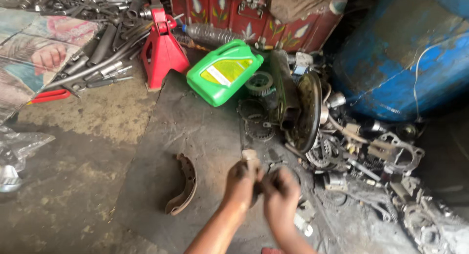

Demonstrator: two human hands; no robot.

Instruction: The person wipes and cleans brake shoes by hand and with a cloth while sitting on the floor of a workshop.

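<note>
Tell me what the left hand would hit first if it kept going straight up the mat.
Probably the green jug. The left hand, gripping a small pale part, points up the dark mat, which looks bare until the jug; depth is unclear.

A vehicle repair workshop is indicated by a grimy concrete floor (73,195) strewn w/ tools (97,44), a red jack stand (161,48), green oil jug (224,72), brake shoe (183,185), gears (259,83) & greasy parts (351,151).

Lying on the floor are one green oil jug (225,72), one red jack stand (162,51), one clear plastic bottle (210,34), one curved brake shoe (182,185), and one blue drum (405,53) is standing behind
</note>
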